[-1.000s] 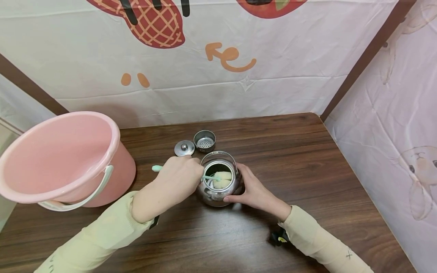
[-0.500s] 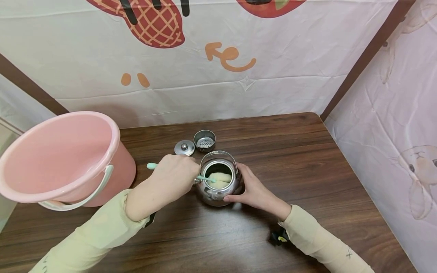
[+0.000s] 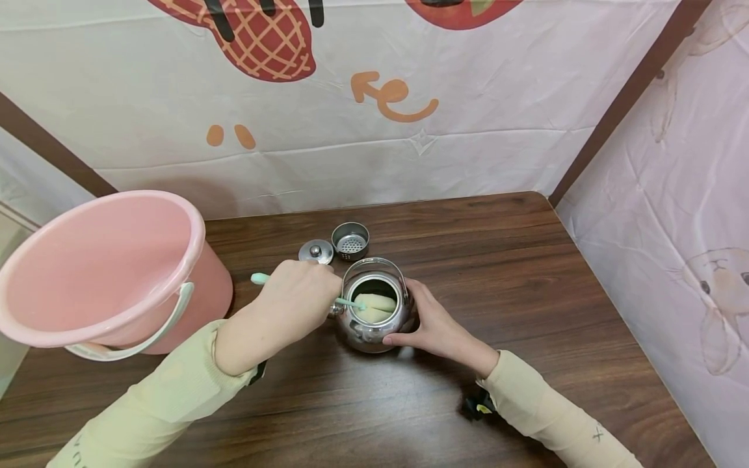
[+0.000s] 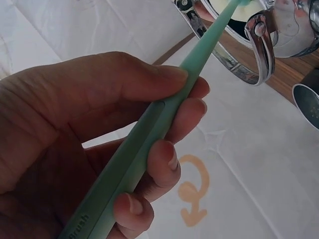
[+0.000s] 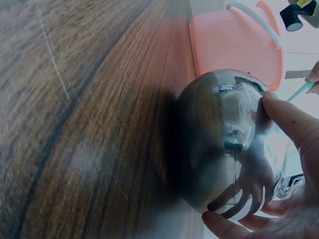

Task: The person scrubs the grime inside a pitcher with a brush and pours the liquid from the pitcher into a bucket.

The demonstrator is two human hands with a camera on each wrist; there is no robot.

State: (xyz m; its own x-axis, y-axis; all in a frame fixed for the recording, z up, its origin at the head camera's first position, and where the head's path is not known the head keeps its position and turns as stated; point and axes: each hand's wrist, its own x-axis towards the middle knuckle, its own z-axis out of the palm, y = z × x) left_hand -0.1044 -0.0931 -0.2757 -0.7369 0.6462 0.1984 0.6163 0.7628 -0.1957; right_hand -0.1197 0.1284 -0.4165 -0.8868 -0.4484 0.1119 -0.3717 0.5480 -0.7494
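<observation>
My left hand [image 3: 283, 299] pinches the mint-green handle of a cup brush [image 4: 144, 149]. In the left wrist view the thumb lies along one side of it and the fingers curl round the other. The brush's pale sponge head [image 3: 374, 315] is inside a shiny steel teapot [image 3: 374, 344], which stands upright on the table with its top uncovered and its hoop handle raised. My right hand [image 3: 435, 328] grips the teapot's rounded right side, thumb in front; the right wrist view shows thumb and fingertips spread on the metal [image 5: 209, 144].
Behind the teapot lie a small steel lid [image 3: 312, 251] with a knob and a perforated strainer cup [image 3: 351, 243]. A large pink bucket [image 3: 213, 292] stands at the left. The wooden table [image 3: 497, 260] ends at a printed cloth backdrop.
My left hand has moved slightly left and away with the brush. The sponge head has shifted a little left inside the teapot. My right hand and the teapot have stayed in place.
</observation>
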